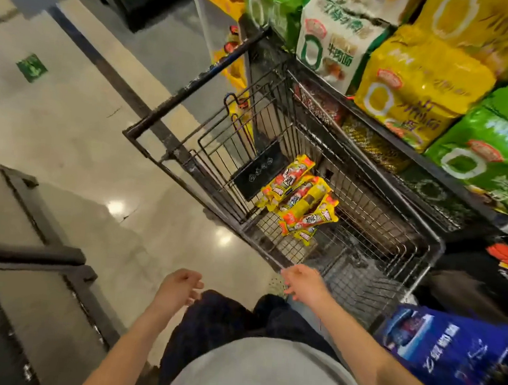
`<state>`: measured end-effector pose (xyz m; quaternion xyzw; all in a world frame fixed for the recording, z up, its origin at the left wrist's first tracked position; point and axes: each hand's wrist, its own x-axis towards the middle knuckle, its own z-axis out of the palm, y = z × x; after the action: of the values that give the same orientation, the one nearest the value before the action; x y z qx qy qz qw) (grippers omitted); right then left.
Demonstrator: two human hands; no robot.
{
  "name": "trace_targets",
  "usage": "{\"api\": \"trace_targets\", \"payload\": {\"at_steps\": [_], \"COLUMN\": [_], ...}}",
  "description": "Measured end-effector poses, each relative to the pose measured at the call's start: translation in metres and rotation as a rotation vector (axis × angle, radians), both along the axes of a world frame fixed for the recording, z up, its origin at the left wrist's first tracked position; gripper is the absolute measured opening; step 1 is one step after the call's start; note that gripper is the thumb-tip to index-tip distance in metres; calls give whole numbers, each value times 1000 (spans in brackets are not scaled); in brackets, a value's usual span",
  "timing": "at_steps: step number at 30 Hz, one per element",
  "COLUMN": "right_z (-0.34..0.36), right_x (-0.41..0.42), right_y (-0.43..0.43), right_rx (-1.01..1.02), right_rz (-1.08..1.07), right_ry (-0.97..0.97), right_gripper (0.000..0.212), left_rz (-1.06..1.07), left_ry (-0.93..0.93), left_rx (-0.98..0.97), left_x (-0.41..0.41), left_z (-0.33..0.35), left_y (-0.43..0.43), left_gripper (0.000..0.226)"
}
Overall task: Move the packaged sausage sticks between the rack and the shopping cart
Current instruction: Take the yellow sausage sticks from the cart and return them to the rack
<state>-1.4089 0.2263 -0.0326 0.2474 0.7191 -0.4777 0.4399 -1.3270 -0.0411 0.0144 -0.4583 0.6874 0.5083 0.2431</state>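
At the bottom centre, the left grip (180, 287) is loosely curled. The right grip (303, 284) has its fingers apart, just beside the near rim of the shopping cart (368, 208). Neither holds anything. Mid-frame, several packaged sausage sticks (300, 196) lie heaped on the cart's floor. The rack (418, 157) fills the upper right. Loading seems done. If the packs go back, that step is not yet begun.

Both bare forearms reach forward; the left hand (178, 287) and right hand (304, 284) hang empty, fingers loosely curled.
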Motion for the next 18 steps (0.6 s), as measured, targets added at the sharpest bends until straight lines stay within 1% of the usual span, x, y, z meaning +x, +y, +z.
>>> {"api": "trace_targets", "payload": {"at_steps": [2,4,7,10,12,13,15,18], "right_z": [-1,-6,-13,-27,-40,-46,-57,-83], "right_x": [-15,-29,-38,-46,-55,-61,-76,-97], "right_y": [-8,-10,-7,-2,2,1,1,-7], "right_rx": [-10,2,34,53,64,55,60,84], "right_rz": [-11,-93,-270,-490,-626,-688,-762,-788], "right_ry": [-20,-31,-34,-65,-113,-144,-182,-175], "right_gripper": [14,13,12,14,17,15,9,10], "left_rz": [-43,-113,-255,-435,-534,-582,-656,-832], "left_ry": [12,22,38,47,45,50,61,53], "left_rx": [12,8,12,71,96,97,100,40], "left_x": [-31,-65,-120,-174,-213,-233,-271,-312], "left_z": [1,3,0,-12,-28,-37,-59,-94], "left_y": [-9,-13,-13,-6,2,8,22,38], "left_gripper": [14,15,15,17,19,20,20,17]}}
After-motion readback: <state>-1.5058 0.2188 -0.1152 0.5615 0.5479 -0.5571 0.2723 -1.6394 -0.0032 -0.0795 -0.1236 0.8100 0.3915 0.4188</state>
